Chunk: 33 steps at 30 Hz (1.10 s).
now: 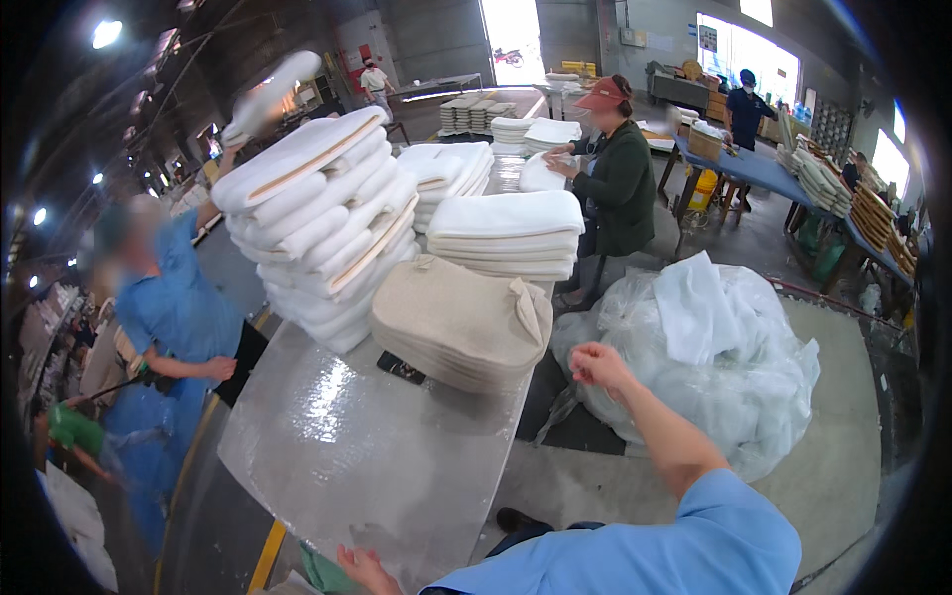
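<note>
My right hand (600,365) is raised over the gap between the table and a large clear plastic bag, its fingers curled in and nothing showing in them. Low at the near edge of the table (397,461), my left hand (365,569) has its fingers loosely apart and holds nothing I can see. A stack of folded beige fabric pieces (456,327) lies on the shiny table top, nearest to my right hand. Behind it stand a stack of folded white pads (506,230) and a tall, leaning pile of white pads (317,213).
The bulging plastic bag (635,382) sits on the floor at right, a white cloth (692,307) on top. A person in a dark jacket (620,183) handles white pads across the table. At left, a person in blue (178,288) holds up a blurred white pad (273,94).
</note>
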{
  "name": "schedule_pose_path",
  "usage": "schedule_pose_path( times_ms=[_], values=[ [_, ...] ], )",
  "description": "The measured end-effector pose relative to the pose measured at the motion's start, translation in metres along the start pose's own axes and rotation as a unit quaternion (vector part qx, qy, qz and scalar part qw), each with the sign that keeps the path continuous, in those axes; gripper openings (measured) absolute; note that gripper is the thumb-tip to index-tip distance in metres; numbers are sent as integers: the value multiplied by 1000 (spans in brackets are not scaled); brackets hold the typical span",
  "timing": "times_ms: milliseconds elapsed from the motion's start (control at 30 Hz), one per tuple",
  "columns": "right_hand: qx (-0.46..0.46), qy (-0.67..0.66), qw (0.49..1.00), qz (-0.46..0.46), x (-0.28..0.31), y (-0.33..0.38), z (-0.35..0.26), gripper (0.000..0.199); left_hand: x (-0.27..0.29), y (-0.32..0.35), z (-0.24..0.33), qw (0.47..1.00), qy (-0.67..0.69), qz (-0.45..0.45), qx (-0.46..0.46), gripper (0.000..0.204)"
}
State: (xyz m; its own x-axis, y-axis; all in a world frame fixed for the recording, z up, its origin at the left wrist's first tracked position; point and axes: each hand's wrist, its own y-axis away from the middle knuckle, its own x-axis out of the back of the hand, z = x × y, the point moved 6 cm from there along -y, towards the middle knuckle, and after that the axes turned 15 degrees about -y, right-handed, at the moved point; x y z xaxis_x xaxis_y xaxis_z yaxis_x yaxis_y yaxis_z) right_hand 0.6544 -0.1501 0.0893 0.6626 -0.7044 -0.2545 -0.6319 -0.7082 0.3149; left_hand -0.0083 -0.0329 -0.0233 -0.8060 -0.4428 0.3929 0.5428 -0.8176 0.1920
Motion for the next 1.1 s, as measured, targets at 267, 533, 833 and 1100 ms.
schedule_pose_path(
  times_ms=[267, 533, 833, 1100],
  values=[
    [76, -59, 990, 107, 46, -162, -124, 34, -163, 35, 87, 972, 55, -225, -38, 35],
    [20, -11, 960, 279, 94, -316, -167, 63, -202, 77, 98, 977, -19, -206, 39, 30],
    [28, 48, 977, 206, 67, -378, -224, 57, -220, 98, 121, 993, 18, -82, 88, 32],
    [-88, -175, 980, -21, 0, -383, -258, 64, -241, 113, 147, 992, 43, -88, 85, 32]
  ],
)
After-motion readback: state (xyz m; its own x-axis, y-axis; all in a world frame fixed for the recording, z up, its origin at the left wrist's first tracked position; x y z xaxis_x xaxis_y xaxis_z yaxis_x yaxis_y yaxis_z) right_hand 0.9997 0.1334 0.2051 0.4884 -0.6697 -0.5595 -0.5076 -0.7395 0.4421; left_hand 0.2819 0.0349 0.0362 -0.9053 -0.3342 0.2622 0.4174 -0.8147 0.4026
